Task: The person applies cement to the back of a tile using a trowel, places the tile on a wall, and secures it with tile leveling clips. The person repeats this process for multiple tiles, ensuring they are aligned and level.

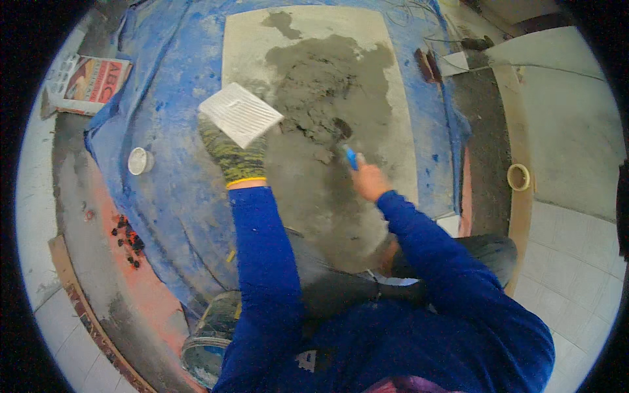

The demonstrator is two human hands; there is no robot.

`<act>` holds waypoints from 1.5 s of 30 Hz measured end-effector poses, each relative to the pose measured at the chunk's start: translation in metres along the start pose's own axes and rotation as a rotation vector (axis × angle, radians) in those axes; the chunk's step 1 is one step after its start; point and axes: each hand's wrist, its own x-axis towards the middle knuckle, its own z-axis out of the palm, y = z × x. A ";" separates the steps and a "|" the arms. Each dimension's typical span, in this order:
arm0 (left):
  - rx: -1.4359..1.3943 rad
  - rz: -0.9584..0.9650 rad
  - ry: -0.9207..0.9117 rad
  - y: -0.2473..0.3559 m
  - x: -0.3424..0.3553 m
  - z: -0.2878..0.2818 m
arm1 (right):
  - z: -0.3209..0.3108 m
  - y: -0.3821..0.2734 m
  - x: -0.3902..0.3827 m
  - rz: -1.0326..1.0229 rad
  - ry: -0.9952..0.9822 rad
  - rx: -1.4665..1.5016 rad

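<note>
My left hand [237, 154], in a black-and-yellow knitted glove, is closed under a square white tile [241, 114], whose ridged face is turned up. The tile is held over the left edge of a pale board [246, 39]. My bare right hand [371, 181] grips the blue handle of a small trowel [351, 157]. Its dark blade reaches the lower right edge of a rough heap of wet grey mortar [318, 85]. Smeared mortar covers much of the board around the heap. The fingers under the tile are mostly hidden.
The board lies on a blue tarp [177, 131]. On the left are a small white tub [139, 161], a printed bag [92, 85] and several black and orange pieces [128, 239]. A dirty bucket [208, 340] stands by my left arm. A tape roll [518, 177] lies at right.
</note>
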 end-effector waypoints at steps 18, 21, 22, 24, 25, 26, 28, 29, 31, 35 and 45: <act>0.094 -0.007 -0.134 0.006 0.011 -0.011 | -0.027 0.008 -0.038 -0.088 0.142 0.391; -0.764 -0.503 -0.578 0.011 0.000 -0.003 | -0.020 -0.003 0.010 0.273 -0.226 0.585; -0.745 -0.485 -0.486 0.014 -0.005 0.004 | -0.018 0.001 0.022 0.194 -0.253 0.488; 0.043 0.000 -0.079 0.016 -0.015 0.017 | -0.020 0.019 0.037 0.082 -0.209 0.337; 0.030 -0.015 0.005 0.018 -0.019 0.023 | -0.023 0.034 0.033 -0.057 -0.100 0.354; 0.018 -0.018 0.001 0.019 -0.021 0.026 | -0.025 0.048 0.029 0.010 -0.063 0.384; 0.008 -0.019 0.002 0.020 -0.023 0.029 | -0.029 0.069 0.016 0.164 -0.054 0.492; 0.008 -0.017 -0.007 0.020 -0.022 0.029 | -0.030 0.074 0.014 0.131 -0.081 0.608; -0.021 -0.051 -0.061 0.019 -0.017 0.026 | -0.027 0.072 0.020 0.327 -0.201 0.780; -0.034 -0.073 -0.110 0.021 -0.015 0.022 | -0.016 0.044 0.055 0.245 -0.428 1.098; 0.144 -0.068 -0.069 0.023 -0.028 0.025 | -0.027 0.033 0.080 0.386 -0.660 1.654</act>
